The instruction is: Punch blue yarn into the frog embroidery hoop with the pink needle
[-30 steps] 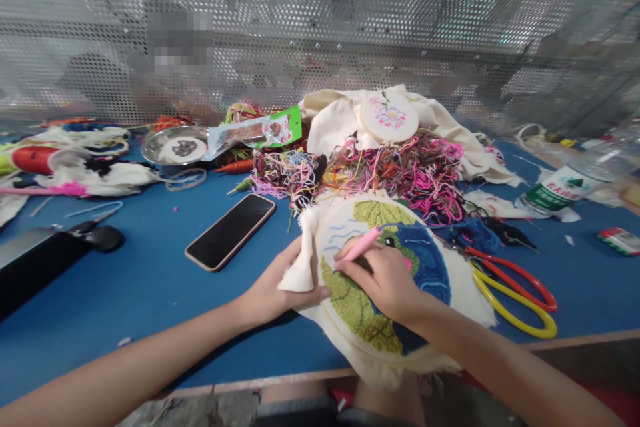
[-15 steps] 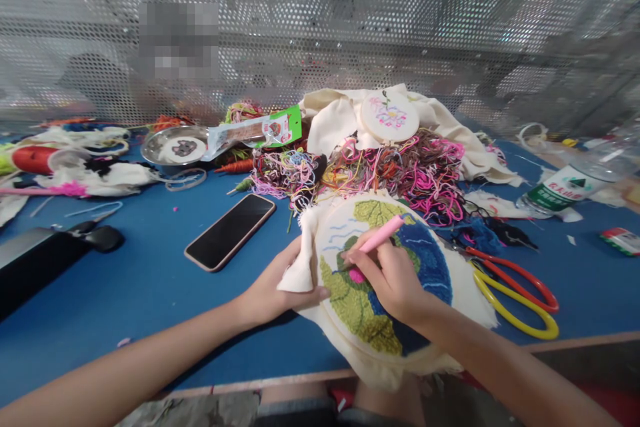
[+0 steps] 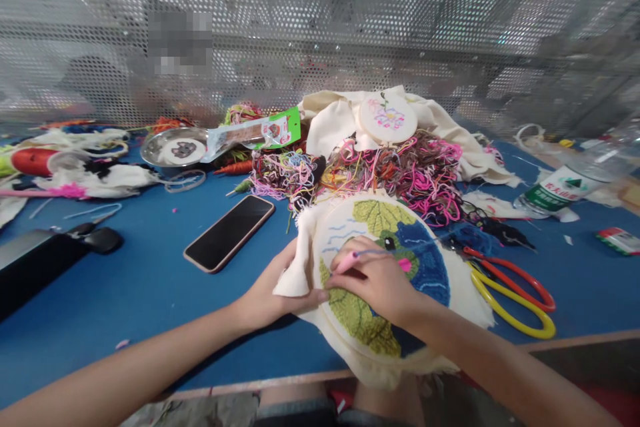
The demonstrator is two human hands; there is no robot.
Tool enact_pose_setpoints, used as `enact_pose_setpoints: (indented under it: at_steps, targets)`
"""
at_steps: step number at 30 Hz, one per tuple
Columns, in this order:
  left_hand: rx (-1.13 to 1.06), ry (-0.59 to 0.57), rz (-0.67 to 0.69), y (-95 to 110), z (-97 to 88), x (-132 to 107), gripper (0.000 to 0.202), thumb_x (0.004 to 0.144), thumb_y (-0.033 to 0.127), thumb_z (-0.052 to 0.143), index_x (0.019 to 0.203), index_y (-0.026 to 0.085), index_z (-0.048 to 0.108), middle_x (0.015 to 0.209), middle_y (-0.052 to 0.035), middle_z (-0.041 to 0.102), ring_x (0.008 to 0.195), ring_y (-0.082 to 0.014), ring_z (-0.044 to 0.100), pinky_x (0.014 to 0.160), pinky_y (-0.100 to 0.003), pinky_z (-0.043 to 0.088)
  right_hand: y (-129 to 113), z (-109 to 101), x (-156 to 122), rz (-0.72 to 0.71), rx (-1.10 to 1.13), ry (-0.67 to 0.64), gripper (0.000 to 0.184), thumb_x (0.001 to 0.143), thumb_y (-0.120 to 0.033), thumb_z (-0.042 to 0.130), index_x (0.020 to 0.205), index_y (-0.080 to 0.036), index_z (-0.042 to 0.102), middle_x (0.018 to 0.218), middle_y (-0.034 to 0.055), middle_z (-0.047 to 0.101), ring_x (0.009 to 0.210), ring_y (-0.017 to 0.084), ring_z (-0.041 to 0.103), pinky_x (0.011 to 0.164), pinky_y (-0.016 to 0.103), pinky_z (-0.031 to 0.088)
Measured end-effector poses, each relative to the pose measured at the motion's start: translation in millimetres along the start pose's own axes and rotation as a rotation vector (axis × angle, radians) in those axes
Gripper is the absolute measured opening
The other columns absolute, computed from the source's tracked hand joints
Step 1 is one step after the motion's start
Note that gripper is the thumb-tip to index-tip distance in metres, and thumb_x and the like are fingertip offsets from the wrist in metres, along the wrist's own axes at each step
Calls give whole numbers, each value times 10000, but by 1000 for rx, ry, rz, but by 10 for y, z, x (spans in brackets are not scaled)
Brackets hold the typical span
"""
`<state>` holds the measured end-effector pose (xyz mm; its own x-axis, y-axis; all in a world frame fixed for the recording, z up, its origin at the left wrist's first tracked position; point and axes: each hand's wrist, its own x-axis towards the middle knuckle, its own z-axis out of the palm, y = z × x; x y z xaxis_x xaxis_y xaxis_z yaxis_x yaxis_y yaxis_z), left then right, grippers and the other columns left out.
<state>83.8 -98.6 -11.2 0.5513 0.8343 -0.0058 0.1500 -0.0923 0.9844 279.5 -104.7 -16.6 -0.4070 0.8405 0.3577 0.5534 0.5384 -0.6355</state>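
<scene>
An embroidery hoop [image 3: 345,340] stretches cream cloth over the table's front edge, stitched with green leaves, blue water and a green frog-like figure with a pink patch. My left hand [image 3: 270,287] grips the hoop's left rim, thumb on top, with a fold of loose cloth [image 3: 294,280] over the fingers. Pinched in my right hand [image 3: 385,280] is a pink punch needle pen [image 3: 346,261]. Its tip meets the cloth near the left leaf, mostly hidden by my fingers. Blue yarn [image 3: 373,252] trails from the pen's back end to the right.
Scissors with red and yellow handles [image 3: 525,293] lie right of the hoop. Behind it are tangled yarn [image 3: 400,173] and a smaller flower hoop [image 3: 388,117]. A phone [image 3: 230,233] lies left; a plastic bottle [image 3: 565,185] lies right. A perforated metal screen [image 3: 320,27] stands at the back.
My right hand has moved left across the hoop with the pen, which now tilts lower, uncovering the figure's eye. My left hand holds the same place on the rim.
</scene>
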Motion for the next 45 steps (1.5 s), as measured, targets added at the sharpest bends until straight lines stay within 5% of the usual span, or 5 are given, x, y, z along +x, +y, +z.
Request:
enact_pose_setpoints:
  at_steps: [6, 12, 29, 40, 45]
  targets:
    - [-76, -42, -30, 65, 12, 12, 647, 734, 228, 674, 1301, 173, 367, 1322, -89, 492, 1193, -250, 469, 1034, -410, 351, 29, -119, 26, 305, 433, -56, 187, 779, -355, 631, 814, -173, 601, 702, 15, 671, 581, 138, 608, 550, 255, 474]
    - [-113, -58, -49, 11, 10, 21, 664, 738, 232, 675, 1313, 174, 350, 1322, -102, 498, 1175, -268, 486, 1004, -428, 388, -16, -192, 4, 136, 112, -72, 172, 866, -298, 513, 758, -179, 575, 683, 41, 639, 635, 162, 604, 642, 286, 452]
    - [-138, -47, -22, -39, 14, 17, 696, 736, 218, 684, 1338, 187, 336, 1357, -82, 469, 1226, -263, 448, 1040, -416, 364, 54, -185, -60, 103, 220, 18, 148, 895, -255, 472, 814, -187, 575, 809, 51, 640, 788, 166, 626, 701, 277, 479]
    - [-8, -6, 20, -54, 6, 11, 689, 710, 249, 702, 1315, 186, 378, 1320, -75, 504, 1195, -277, 467, 1034, -435, 357, 21, -112, 12, -29, 15, -104, 116, 840, -279, 591, 750, -205, 602, 830, 2, 663, 864, 161, 599, 786, 292, 433]
    - [-92, -26, 22, -38, 18, 19, 702, 730, 232, 686, 1345, 194, 349, 1362, -75, 469, 1217, -251, 458, 1045, -405, 353, 57, -118, -53, 61, 121, -1, 136, 876, -286, 525, 807, -185, 586, 804, 32, 670, 681, 142, 615, 674, 274, 462]
